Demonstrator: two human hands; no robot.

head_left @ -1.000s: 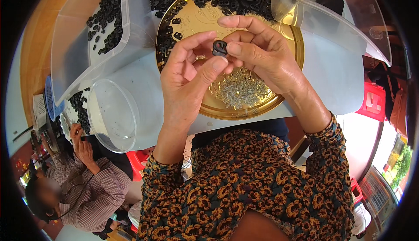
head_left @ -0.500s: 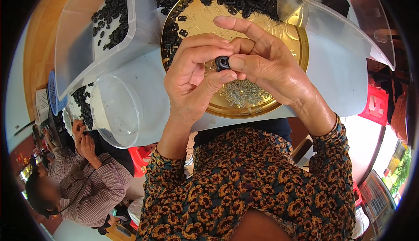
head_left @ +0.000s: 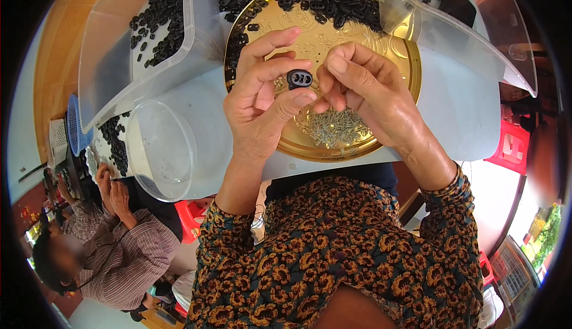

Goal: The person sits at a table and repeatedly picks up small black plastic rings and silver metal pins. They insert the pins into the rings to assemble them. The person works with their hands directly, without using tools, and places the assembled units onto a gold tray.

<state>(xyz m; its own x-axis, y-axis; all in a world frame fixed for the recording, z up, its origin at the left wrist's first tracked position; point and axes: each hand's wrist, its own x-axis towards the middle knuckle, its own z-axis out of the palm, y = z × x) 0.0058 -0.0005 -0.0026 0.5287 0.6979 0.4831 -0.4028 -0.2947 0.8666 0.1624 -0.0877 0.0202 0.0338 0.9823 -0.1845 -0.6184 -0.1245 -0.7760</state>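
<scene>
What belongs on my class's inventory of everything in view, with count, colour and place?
Held piece: 1, black, between left thumb and finger
Tray: 1, gold, on the table
Loose pieces: many, black, on the tray's far and left edges; more toward the left
Metal bits: one pile, silvery, tray's near side
Table: 1, pale, beneath the tray
Bins: 2, clear, left and right
Round tub: 1, clear, left of the tray
Basket: 1, blue, far left
Red stools: several, red, both sides
Co-worker: 1, striped top, lower left
Background clutter: uncounted, mixed, outer edges
Floral top: 1, dark and orange, lower centre
Left fingers: one set, around the held piece
Right fingers: one set, above the tray
</scene>
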